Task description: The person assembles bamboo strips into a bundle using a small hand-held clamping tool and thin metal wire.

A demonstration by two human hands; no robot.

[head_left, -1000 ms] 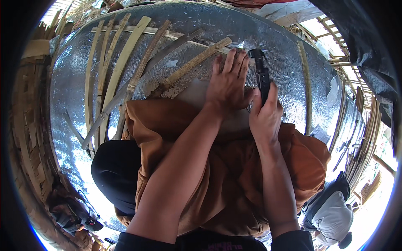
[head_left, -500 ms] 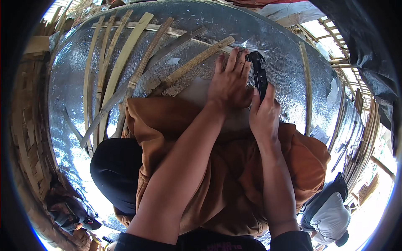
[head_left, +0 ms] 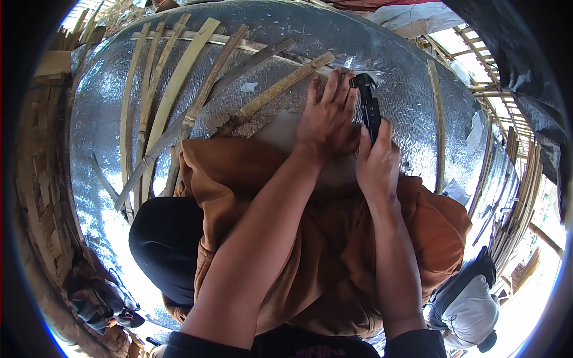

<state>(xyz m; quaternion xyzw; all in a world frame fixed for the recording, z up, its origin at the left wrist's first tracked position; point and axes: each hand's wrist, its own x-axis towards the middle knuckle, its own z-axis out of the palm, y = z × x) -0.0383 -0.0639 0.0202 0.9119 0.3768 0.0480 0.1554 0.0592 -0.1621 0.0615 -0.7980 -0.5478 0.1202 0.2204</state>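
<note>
My left hand (head_left: 327, 116) lies flat, fingers spread, on a pale sheet (head_left: 286, 134) over the silver foil mat (head_left: 382, 53). Right beside it my right hand (head_left: 377, 164) grips a black staple-gun-like tool (head_left: 368, 106) held upright, its head touching the foil next to my left fingertips. An orange-brown cloth (head_left: 334, 250) covers my lap under both forearms. A rough bamboo strip (head_left: 280, 89) runs diagonally just left of my left hand.
Several bamboo slats (head_left: 173, 89) lie fanned on the foil at the left. A single slat (head_left: 439, 125) lies at the right. A black rounded object (head_left: 164, 244) sits at my lower left. Woven bamboo walls (head_left: 42, 197) ring the mat. A white and black bag (head_left: 468, 304) rests lower right.
Both hands have slid a little up and right over the foil, the tool moving with the right hand. The left fingers now reach further forward.
</note>
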